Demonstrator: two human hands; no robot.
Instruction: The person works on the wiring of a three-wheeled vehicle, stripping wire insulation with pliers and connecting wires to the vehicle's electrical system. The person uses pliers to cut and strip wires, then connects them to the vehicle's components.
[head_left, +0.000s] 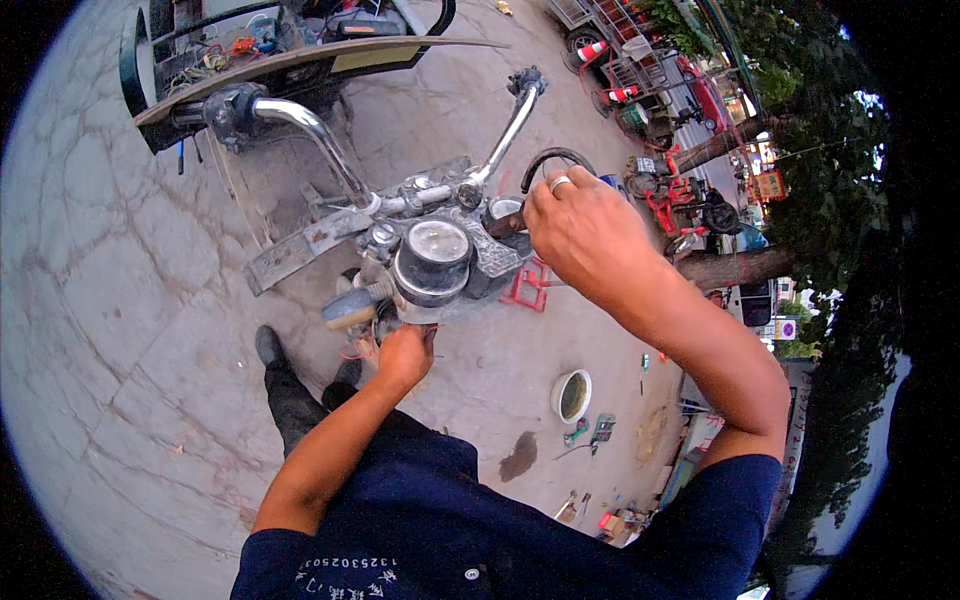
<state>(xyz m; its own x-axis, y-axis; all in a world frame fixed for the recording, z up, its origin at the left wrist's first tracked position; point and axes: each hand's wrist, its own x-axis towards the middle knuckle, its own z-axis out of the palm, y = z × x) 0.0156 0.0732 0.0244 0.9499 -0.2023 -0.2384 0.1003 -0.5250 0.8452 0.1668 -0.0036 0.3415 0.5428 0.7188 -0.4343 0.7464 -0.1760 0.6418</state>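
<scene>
Working around the round gauge (pixel 432 258), which lies between our hands, we have our left hand (pixel 405 357) just below it, fingers curled together, and our right hand (pixel 580 225) to its right, fingers bent beside a curved black tube (pixel 545 155); we cannot tell what either clamps. The chrome handlebar (pixel 335 150) beyond the gauge looks mounted already; the loose reddish wires (pixel 352 353) at the gauge's lower left seem unfinished.
</scene>
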